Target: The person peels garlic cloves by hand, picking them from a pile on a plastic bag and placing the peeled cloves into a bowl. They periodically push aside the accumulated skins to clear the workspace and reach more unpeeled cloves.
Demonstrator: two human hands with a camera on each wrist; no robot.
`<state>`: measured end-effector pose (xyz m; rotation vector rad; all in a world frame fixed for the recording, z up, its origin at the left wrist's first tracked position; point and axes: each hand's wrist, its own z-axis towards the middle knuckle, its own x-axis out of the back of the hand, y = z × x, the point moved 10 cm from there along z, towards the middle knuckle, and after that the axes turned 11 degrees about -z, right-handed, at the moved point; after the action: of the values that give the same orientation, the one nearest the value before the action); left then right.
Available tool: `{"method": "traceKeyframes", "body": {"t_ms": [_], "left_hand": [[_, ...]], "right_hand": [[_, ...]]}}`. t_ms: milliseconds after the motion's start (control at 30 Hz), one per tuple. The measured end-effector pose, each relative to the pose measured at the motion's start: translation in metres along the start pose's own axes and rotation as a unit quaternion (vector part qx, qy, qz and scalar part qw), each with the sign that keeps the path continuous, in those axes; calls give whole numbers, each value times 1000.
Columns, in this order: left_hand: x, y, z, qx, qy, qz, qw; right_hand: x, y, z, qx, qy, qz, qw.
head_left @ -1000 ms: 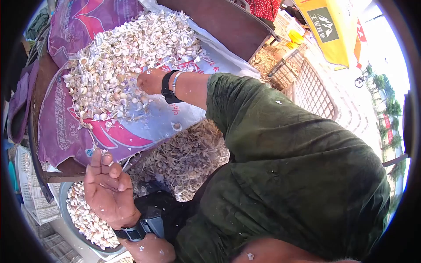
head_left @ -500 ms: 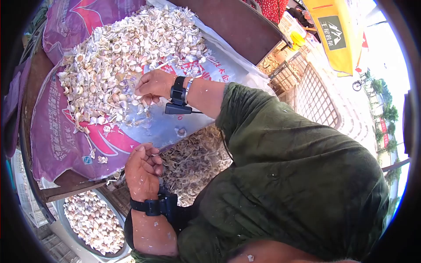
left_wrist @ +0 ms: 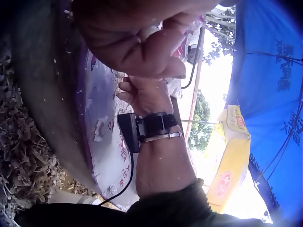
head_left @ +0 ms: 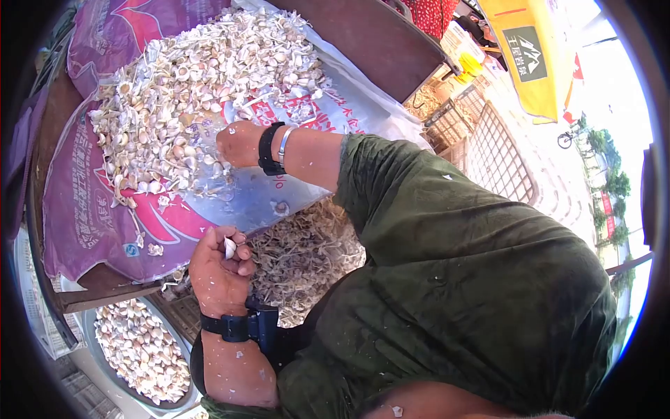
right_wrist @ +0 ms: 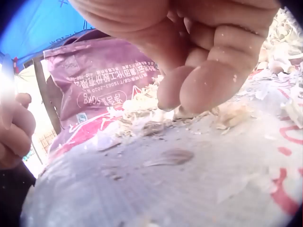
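My left hand (head_left: 220,272), palm up at the sack's near edge, holds a pale garlic clove (head_left: 229,248) among its curled fingers. In the right wrist view the left hand's fingers (right_wrist: 16,132) show at the left with the white clove (right_wrist: 7,94). My right hand (head_left: 241,145) is over the near right side of a heap of loose garlic cloves (head_left: 167,105). Its thumb and fingertips (right_wrist: 208,90) meet low over the sack, right at pale bits of garlic and skin; I cannot tell whether they pinch a piece. The heap lies on a flattened purple and white sack (head_left: 77,216).
Below the left forearm stands a grey tub (head_left: 188,349) of garlic cloves. Dry skins and stalks (head_left: 300,258) pile up under the table edge. A brown board (head_left: 363,42) borders the back. Plastic crates (head_left: 499,153) and a yellow canopy (head_left: 520,63) are farther right.
My left hand has swung from above the tub to the right, its fingers curling in, and a clove now shows there. The right hand stays at the heap's edge, its wrist turned.
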<state>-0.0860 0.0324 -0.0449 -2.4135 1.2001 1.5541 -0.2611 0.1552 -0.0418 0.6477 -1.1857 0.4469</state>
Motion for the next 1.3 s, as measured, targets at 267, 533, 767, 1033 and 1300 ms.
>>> {"method": "traceKeyframes", "body": {"t_ms": [267,533,767,1033,1300], "left_hand": [[2,15,6,-28,27,35,999],[-8,6,6,-49,8,72,996],[-26,0,-2,-67,-35,30,997],[-10,18,-5,-113,-11,57,992],[-98,18,-82,-13,-323,-59,944]], "right_hand": [[11,-2,6,-44,-166,86,981],[83,-39,-47,-201,-131,663,709],[93,-68,-63,-240,-53,638,730],[127,-69,-49,-95,125,329,931],[60,-35,-7,-49,-47,126,990]]}}
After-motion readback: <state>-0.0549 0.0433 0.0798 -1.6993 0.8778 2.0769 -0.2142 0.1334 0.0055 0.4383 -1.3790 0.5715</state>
